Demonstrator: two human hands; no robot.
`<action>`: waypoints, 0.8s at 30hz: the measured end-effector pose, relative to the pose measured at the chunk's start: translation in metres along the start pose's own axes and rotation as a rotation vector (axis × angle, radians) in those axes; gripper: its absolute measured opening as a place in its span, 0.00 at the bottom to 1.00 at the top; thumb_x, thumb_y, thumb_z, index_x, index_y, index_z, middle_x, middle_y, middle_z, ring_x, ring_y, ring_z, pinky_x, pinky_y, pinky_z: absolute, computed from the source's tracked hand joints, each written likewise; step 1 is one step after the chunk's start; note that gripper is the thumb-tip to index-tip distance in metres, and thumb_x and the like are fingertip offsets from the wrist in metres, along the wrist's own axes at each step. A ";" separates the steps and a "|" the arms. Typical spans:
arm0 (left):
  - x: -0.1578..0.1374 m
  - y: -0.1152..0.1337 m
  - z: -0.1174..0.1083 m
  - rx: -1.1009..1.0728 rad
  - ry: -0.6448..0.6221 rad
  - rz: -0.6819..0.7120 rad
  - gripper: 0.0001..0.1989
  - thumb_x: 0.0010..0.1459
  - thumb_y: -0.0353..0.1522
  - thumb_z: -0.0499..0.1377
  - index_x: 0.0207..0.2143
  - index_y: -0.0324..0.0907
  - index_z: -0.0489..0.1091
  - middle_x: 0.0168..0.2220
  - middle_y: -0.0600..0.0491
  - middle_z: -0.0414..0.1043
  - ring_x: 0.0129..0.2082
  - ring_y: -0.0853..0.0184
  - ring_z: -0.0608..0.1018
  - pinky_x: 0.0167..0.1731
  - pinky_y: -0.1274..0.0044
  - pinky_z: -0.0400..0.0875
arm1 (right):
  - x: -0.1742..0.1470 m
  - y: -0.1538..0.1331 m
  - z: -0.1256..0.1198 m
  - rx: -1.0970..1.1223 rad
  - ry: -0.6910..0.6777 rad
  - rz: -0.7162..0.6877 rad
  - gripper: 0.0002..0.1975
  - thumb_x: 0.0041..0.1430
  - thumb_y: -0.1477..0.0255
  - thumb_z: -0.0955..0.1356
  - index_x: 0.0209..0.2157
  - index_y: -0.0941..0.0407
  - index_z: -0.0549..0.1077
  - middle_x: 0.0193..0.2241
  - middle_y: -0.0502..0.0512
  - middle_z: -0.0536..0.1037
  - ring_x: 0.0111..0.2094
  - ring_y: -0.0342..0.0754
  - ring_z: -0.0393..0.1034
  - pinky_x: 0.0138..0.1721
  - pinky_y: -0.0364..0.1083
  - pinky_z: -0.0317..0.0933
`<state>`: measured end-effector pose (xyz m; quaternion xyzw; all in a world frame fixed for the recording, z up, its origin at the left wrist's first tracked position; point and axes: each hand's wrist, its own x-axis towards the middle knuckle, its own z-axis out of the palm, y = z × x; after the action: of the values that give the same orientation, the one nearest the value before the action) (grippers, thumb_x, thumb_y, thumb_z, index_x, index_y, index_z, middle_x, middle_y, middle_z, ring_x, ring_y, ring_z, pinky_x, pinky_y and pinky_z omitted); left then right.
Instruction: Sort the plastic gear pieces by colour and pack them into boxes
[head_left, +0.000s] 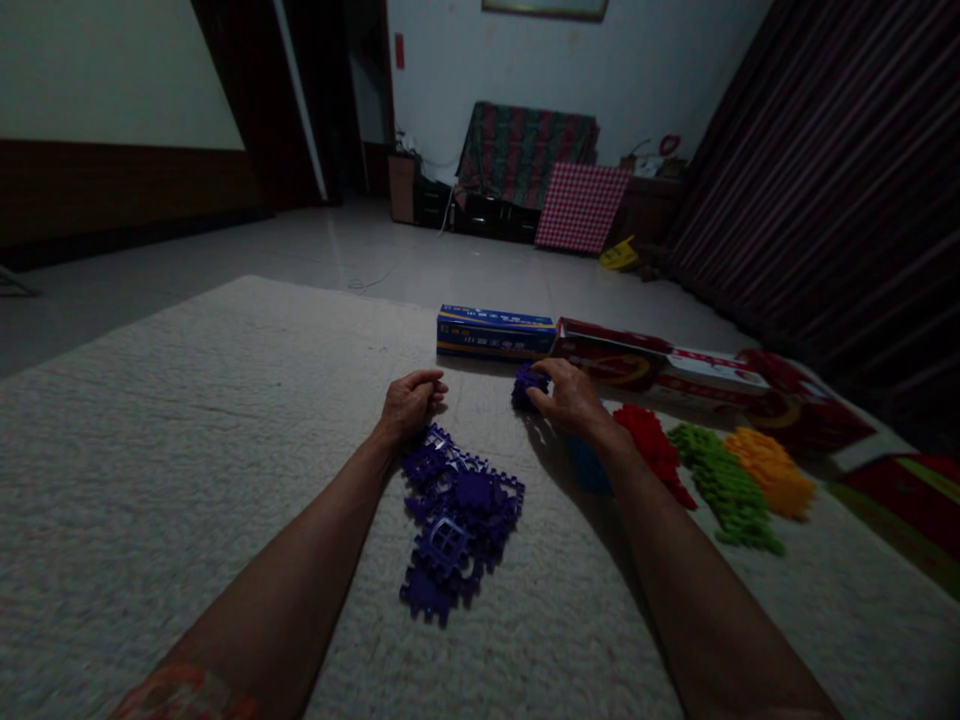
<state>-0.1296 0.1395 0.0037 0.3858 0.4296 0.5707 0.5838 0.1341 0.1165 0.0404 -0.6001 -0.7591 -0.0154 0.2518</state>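
Note:
My right hand (568, 395) has its thumb and fingers round a small purple interlocking block cluster (527, 387) just in front of the blue box. My left hand (411, 405) rests on the cream mat (300, 440) with its fingers curled in, and nothing shows in it. Right below that hand lies a loose pile of purple interlocking plastic pieces (472, 495), some with window-like openings. Blue pieces (589, 465) are partly hidden behind my right forearm. Farther right lie red pieces (652, 450), green pieces (727, 485) and orange pieces (769, 470), each colour in its own heap.
A long blue box (495, 335) stands across the mat beyond my hands. Dark red boxes (622, 360) continue from it to the right, behind the coloured heaps. Tiled floor (315, 235), a cloth-covered cabinet (517, 150) and a dark curtain (840, 180) lie beyond.

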 end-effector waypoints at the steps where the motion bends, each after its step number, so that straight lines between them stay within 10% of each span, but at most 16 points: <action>1: 0.000 0.000 0.000 0.003 0.001 -0.001 0.10 0.47 0.25 0.63 0.35 0.36 0.76 0.25 0.53 0.75 0.19 0.75 0.71 0.23 0.80 0.71 | 0.000 0.000 0.000 -0.007 -0.001 0.000 0.16 0.57 0.71 0.69 0.48 0.57 0.76 0.51 0.65 0.79 0.53 0.60 0.72 0.57 0.58 0.64; 8: 0.000 0.001 -0.001 -0.047 0.010 -0.002 0.10 0.46 0.25 0.63 0.35 0.36 0.75 0.25 0.52 0.75 0.20 0.74 0.72 0.22 0.79 0.70 | -0.016 -0.023 -0.008 0.081 0.026 -0.084 0.16 0.59 0.74 0.67 0.49 0.57 0.76 0.53 0.66 0.77 0.55 0.58 0.71 0.58 0.56 0.63; 14: -0.001 0.004 0.001 -0.090 0.029 -0.027 0.11 0.45 0.24 0.62 0.34 0.37 0.74 0.25 0.52 0.74 0.22 0.73 0.72 0.21 0.81 0.66 | -0.053 -0.064 -0.003 0.389 -0.305 -0.124 0.13 0.61 0.73 0.68 0.47 0.57 0.78 0.44 0.59 0.81 0.40 0.50 0.75 0.45 0.49 0.69; 24: 0.005 -0.002 -0.002 -0.089 0.022 -0.011 0.10 0.48 0.22 0.59 0.35 0.37 0.74 0.26 0.52 0.74 0.22 0.73 0.72 0.23 0.80 0.68 | -0.061 -0.084 -0.022 0.399 -0.646 -0.282 0.26 0.55 0.68 0.76 0.55 0.57 0.74 0.50 0.61 0.76 0.50 0.54 0.72 0.54 0.53 0.66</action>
<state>-0.1305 0.1439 0.0007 0.3506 0.4122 0.5905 0.5988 0.0739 0.0306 0.0581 -0.4033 -0.8622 0.2873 0.1072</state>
